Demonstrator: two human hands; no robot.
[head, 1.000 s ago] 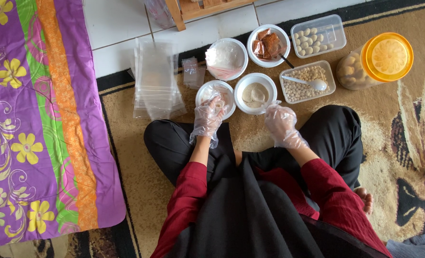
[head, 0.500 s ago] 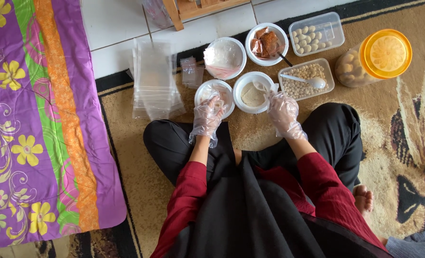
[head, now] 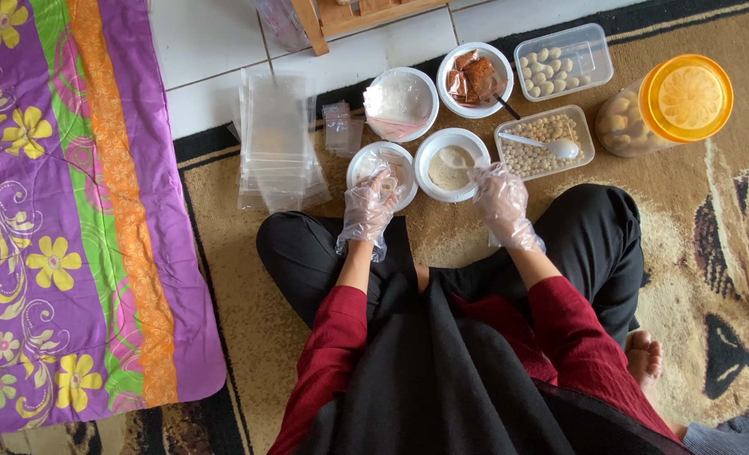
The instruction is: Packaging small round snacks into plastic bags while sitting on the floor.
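Seated cross-legged on a patterned rug (head: 711, 278), the person keeps every dish in an arc at centre frame, within arm's reach. The gloved left hand (head: 368, 211) curls its fingers over the rim of a small white bowl (head: 380, 171), apparently pinching a small clear bag there, steadying it; the gloved right hand (head: 501, 202) is closed around what looks like a spoon at the edge of the bowl of pale powder (head: 451, 164) just right of it. A stack of clear bags (head: 275, 143) lies left of the bowls, a tub of pale round balls (head: 545, 141) with a white spoon and an orange-lidded jar (head: 665, 105) to the right.
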